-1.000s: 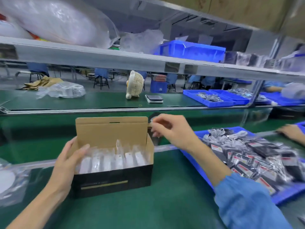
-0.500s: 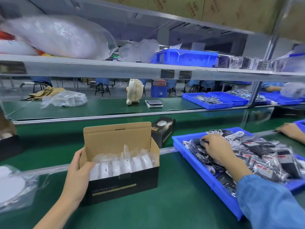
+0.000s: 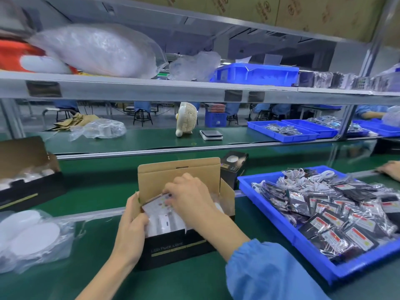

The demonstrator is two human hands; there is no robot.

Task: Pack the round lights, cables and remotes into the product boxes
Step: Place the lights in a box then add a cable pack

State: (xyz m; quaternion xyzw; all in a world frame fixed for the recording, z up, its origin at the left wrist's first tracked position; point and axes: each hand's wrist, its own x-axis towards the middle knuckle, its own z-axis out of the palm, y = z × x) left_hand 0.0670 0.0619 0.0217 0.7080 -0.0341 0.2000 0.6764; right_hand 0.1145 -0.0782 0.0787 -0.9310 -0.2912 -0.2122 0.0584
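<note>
A black product box (image 3: pixel 173 250) with a brown raised lid stands open on the green belt in front of me. Bagged white lights (image 3: pixel 164 221) fill its inside. My right hand (image 3: pixel 190 195) is over the box opening and pinches a bagged white remote (image 3: pixel 154 205) at its top. My left hand (image 3: pixel 132 221) grips the box's left wall, thumb inside the rim. A blue tray (image 3: pixel 270 211) to the right holds several bagged remotes and white cables (image 3: pixel 337 211).
Another open black box (image 3: pixel 19 191) sits at the left, and bagged round white lights (image 3: pixel 28 237) lie below it. A small closed black box (image 3: pixel 232 167) stands behind the open one. Another person's hand (image 3: pixel 389 169) rests at the far right. Shelves with blue bins run above.
My right hand left the blue tray and came back over the box with a bagged remote. The left hand has stayed on the box's left wall.
</note>
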